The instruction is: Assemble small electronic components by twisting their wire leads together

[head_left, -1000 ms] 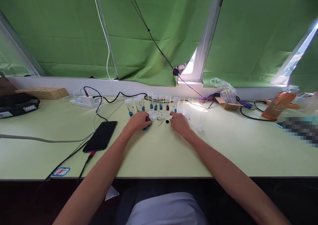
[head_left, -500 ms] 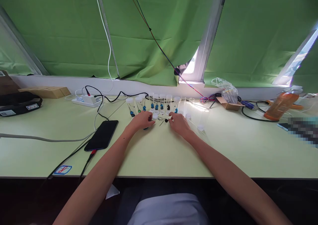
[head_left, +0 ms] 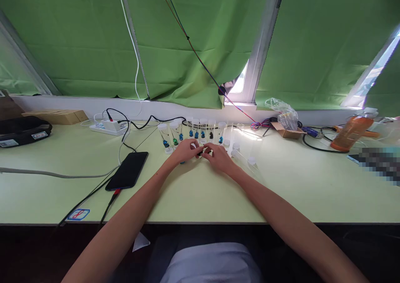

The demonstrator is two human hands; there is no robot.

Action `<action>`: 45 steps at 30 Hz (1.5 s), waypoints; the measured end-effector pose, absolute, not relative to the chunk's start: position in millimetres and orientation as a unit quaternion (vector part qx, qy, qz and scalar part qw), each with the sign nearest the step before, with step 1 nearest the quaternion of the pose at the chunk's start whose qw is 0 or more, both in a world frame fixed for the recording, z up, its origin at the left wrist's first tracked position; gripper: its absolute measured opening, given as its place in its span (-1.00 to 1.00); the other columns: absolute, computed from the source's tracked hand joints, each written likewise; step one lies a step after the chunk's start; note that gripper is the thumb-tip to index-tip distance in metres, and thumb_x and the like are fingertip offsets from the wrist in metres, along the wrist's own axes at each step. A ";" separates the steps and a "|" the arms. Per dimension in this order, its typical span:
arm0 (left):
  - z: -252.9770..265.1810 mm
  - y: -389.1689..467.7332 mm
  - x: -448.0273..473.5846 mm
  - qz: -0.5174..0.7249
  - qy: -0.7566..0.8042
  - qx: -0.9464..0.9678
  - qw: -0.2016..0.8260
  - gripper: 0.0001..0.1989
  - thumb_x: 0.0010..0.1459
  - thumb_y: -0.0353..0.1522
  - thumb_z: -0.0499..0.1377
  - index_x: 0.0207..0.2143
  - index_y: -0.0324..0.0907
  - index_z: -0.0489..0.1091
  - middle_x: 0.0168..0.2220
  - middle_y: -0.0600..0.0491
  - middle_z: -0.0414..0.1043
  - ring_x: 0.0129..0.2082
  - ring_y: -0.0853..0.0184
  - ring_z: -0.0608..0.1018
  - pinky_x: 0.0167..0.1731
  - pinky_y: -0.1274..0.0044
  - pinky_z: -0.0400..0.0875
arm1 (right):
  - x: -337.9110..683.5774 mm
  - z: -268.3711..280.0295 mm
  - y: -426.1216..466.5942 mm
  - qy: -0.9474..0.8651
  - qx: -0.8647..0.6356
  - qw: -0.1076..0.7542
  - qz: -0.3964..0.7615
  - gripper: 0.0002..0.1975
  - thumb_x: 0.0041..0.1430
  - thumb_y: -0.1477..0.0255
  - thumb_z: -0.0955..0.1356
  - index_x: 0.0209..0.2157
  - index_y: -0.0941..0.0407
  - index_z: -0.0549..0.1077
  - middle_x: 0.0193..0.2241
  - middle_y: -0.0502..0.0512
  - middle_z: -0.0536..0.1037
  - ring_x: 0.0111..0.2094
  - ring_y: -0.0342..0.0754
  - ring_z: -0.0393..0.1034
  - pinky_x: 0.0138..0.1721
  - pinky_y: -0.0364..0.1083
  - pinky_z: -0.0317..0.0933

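Note:
My left hand [head_left: 185,151] and my right hand [head_left: 218,156] meet over the table, fingertips almost touching. Their closed fingers pinch a small black part [head_left: 201,153], mostly covered by the fingertips; which hand bears it is hard to see. Just behind stand several clear tubes with white caps at the bottom, among them one tube [head_left: 222,129] holding a blue part on thin wires. A green part [head_left: 175,142] sits in a tube to the left. Right of my right hand lies a clear tube [head_left: 245,160] on its side, near a loose white cap [head_left: 251,160].
A black phone [head_left: 127,170] with a red-tipped cable lies to the left. Behind it is a white power strip [head_left: 110,127] with cords. On the right are a small cardboard box [head_left: 289,131] with a plastic bag and an orange bottle [head_left: 353,132].
Both hands have moved together, the right one leftward. The black part, lying on the table by my right fingertips before, is now between the fingers. Thin wires there are now hidden.

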State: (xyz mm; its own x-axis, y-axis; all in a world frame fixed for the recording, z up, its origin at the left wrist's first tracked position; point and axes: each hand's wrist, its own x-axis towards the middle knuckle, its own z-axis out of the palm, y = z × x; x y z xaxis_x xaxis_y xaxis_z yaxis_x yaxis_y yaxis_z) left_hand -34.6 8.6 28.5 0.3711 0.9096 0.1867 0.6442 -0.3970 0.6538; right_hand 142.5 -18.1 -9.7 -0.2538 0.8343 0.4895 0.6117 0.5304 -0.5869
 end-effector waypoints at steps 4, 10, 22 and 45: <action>23.5 7.7 -31.0 0.270 0.468 0.783 0.309 -0.59 0.09 0.02 0.11 -0.42 -0.16 0.31 -0.52 0.04 0.53 -0.64 0.44 0.35 -0.62 0.58 0.14 | 141.4 -5.8 -22.5 -0.767 -0.457 0.415 0.173 -0.84 0.20 0.39 0.33 -0.19 0.10 0.47 -0.31 0.03 0.60 -0.39 -0.13 0.42 -0.24 -0.13 0.21; 17.5 9.2 -29.8 0.275 0.445 0.774 0.357 -0.55 0.14 0.06 0.06 -0.38 -0.16 0.26 -0.50 0.03 0.53 -0.71 0.52 0.23 -0.66 0.61 0.12 | 142.1 -6.7 -21.8 -0.750 -0.466 0.421 0.205 -0.84 0.21 0.43 0.30 -0.19 0.10 0.45 -0.28 0.03 0.59 -0.51 -0.18 0.38 -0.30 -0.14 0.26; 18.4 4.9 -26.6 0.262 0.422 0.808 0.318 -0.55 0.19 0.01 0.02 -0.31 -0.20 0.41 -0.51 0.05 0.50 -0.67 0.48 0.31 -0.59 0.59 0.20 | 143.2 -13.4 -15.4 -0.738 -0.457 0.448 0.214 -0.77 0.18 0.45 0.32 -0.10 0.06 0.39 -0.33 -0.01 0.61 -0.50 -0.16 0.42 -0.27 -0.12 0.31; 12.3 16.1 -24.9 0.361 0.490 0.760 0.230 -0.81 0.23 -0.26 -0.02 -0.37 -0.14 0.28 -0.62 0.13 0.44 -0.71 0.37 0.43 -0.54 0.52 0.32 | 145.9 -18.8 -11.9 -0.769 -0.506 0.372 0.118 -0.63 0.13 0.64 0.29 -0.02 0.12 0.46 0.00 0.14 0.54 -0.14 0.00 0.47 0.04 0.01 0.23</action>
State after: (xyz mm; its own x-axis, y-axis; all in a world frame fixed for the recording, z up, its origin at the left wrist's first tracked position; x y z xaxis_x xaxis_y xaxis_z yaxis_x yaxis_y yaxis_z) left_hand -24.9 16.1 12.3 0.2603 0.9100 0.3228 0.5782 -0.4146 0.7027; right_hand 145.9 -11.9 -18.8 -0.2108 0.8664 0.4527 0.6911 0.4596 -0.5578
